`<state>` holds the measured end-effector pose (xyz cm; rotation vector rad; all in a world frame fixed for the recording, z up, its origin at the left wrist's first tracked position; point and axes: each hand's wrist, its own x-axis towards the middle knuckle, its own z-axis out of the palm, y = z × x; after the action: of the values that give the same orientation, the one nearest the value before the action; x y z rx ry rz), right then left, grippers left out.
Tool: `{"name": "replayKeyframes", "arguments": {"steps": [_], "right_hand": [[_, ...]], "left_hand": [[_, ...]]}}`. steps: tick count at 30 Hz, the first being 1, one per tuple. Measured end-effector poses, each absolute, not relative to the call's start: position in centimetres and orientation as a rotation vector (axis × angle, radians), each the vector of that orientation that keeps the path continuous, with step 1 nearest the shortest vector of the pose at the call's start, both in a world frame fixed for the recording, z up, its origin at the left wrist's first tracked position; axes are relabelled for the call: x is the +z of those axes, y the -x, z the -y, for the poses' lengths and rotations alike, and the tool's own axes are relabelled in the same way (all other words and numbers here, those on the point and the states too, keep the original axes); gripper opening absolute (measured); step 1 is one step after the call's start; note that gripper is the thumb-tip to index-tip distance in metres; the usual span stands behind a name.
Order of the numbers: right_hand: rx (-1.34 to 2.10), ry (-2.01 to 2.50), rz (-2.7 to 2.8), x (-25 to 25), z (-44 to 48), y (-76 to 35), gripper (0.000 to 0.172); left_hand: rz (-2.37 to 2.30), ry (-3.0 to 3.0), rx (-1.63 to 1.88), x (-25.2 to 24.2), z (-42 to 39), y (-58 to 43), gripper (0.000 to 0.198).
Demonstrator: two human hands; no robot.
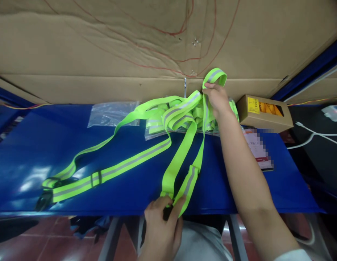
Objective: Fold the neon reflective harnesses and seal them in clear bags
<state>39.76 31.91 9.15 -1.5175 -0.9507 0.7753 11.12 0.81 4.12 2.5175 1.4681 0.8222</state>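
Note:
Near the table's front edge, my left hand (164, 221) is closed on one end of a neon yellow-green reflective strap (182, 152), where part of a black buckle (167, 213) shows between the fingers. Farther back, my right hand (217, 97) pinches a raised loop of the same kind of webbing. A second length of strap (136, 158) with a grey stripe stretches left and ends at a black buckle (45, 200). Between and behind my hands, several folded straps (157, 117) lie heaped on a clear plastic bag.
A flat clear plastic bag (112, 113) lies at the back left of the blue table (125, 188). At the back right stands a cardboard box (266, 112) beside a phone-like screen (257, 148). White cables (310, 134) run at the far right, and a cardboard wall (116, 43) closes the back.

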Motion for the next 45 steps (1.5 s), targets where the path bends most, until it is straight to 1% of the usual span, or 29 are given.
{"name": "replayKeyframes", "arguments": {"steps": [5, 7, 9, 12, 14, 16, 18, 22, 27, 29, 32, 37, 45], "right_hand": [[0.795, 1.409, 0.983, 11.1, -31.3, -39.9, 0.043], [0.733, 1.433, 1.06, 11.6, -31.1, -40.2, 0.046], [0.605, 1.499, 1.184, 12.0, -30.7, -40.5, 0.047], [0.3, 1.612, 1.368, 12.7, -30.0, -41.1, 0.043], [0.149, 1.64, 1.474, 13.1, -29.4, -41.4, 0.038], [0.096, 1.648, 1.568, 13.4, -28.9, -41.4, 0.035], [0.077, 1.673, 1.626, 13.6, -28.7, -41.2, 0.035], [0.077, 1.723, 1.691, 13.1, -28.8, -40.3, 0.037], [0.142, 1.761, 1.723, 12.2, -29.2, -39.9, 0.042], [0.205, 1.798, 1.755, 12.2, -29.0, -40.3, 0.04], [0.306, 1.87, 1.807, 12.8, -28.5, -40.8, 0.032], [0.4, 2.014, 1.802, 13.7, -27.4, -40.8, 0.03], [0.269, 1.918, 1.609, 14.5, -26.9, -40.9, 0.031]], "left_hand": [[-1.334, -2.488, 0.805, 4.6, -1.0, -11.2, 0.041], [-1.223, -2.484, 0.808, 4.6, -0.9, -11.4, 0.044], [-1.158, -2.47, 0.816, 4.5, -0.6, -11.8, 0.051], [-1.172, -2.407, 0.835, 4.3, -0.2, -12.3, 0.068], [-1.153, -2.374, 0.883, 4.4, -0.2, -12.4, 0.076], [-1.119, -2.372, 0.912, 4.7, -0.5, -12.2, 0.079], [-1.108, -2.39, 0.893, 5.2, -0.9, -11.9, 0.08], [-1.06, -2.444, 0.808, 5.9, -1.0, -11.3, 0.075], [-1.087, -2.475, 0.723, 5.6, -0.6, -11.4, 0.059], [-1.126, -2.567, 0.653, 5.2, -0.4, -11.7, 0.052], [-1.217, -2.639, 0.602, 4.3, 0.1, -12.2, 0.043], [-1.285, -2.546, 0.715, 3.9, 1.1, -12.2, 0.04], [-0.964, -2.539, 0.763, 5.1, 0.1, -9.5, 0.049]]}}
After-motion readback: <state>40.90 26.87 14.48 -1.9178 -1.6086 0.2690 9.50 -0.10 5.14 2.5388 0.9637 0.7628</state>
